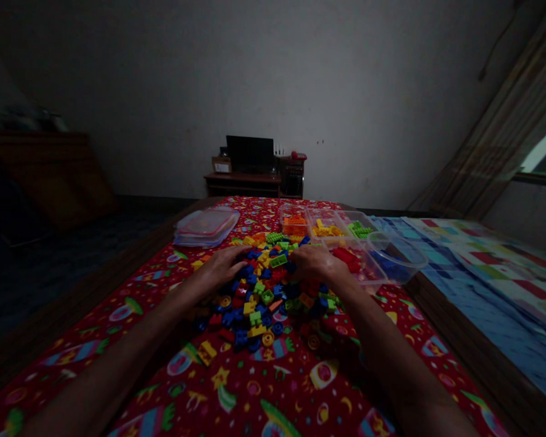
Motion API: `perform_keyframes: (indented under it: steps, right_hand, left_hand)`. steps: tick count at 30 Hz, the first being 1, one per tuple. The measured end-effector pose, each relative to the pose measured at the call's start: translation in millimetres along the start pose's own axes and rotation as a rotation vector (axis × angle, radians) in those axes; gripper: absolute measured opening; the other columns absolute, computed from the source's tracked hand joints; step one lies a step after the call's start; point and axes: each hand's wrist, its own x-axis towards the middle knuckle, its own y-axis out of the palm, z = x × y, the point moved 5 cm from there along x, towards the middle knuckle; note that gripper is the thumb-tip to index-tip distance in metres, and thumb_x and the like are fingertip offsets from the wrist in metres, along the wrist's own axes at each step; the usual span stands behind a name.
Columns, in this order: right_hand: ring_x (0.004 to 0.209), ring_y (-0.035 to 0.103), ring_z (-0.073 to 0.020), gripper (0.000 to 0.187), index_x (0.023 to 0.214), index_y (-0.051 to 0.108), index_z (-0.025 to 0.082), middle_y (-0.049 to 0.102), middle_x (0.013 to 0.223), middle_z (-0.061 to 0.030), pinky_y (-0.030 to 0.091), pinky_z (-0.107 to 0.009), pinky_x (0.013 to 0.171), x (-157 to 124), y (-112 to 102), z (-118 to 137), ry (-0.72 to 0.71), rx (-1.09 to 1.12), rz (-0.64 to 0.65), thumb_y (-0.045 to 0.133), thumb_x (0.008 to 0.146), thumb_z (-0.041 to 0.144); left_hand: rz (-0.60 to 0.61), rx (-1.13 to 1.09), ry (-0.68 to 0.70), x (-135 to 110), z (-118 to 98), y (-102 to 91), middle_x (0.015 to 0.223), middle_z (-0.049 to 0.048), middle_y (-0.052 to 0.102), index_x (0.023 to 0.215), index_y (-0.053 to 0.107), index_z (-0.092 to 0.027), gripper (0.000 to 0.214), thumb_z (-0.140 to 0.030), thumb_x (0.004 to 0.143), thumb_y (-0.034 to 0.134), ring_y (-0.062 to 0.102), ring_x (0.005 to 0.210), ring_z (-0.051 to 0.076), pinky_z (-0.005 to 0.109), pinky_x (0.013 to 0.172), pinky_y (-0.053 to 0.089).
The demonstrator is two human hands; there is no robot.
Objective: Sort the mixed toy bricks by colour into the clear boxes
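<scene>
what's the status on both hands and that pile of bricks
Left hand and right hand palm-down on the heap of small multicoloured plastic bricks. Grip unclear. Clear plastic sorting tray just past right hand.

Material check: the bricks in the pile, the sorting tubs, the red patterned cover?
Toy bricks: likely hard moulded plastic, with solid bright colours and studded tops. Tubs and stacked lids: clear thin plastic, since contents show through and the rims catch light. Cover: looks like printed woven fabric, matte with no glare, though dim light leaves this open.
</scene>
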Motion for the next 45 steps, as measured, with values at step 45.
perform_keyframes:
  steps: [45]
  right_hand:
    - [0.073,0.052,-0.0143,0.023,0.107,0.059,0.014,0.064,0.09,-0.0086,0.029,-0.024,0.062,20.6,5.8,19.6,-0.2,0.283,-0.553,0.047,0.092,0.026]
  left_hand:
    - [0.023,0.051,0.066,4.5,-13.1,6.6,0.087,0.0053,0.069,0.088,0.074,-0.022,0.022,-0.027,0.069,0.063,0.063,0.082,0.022,0.032,0.076,0.05]
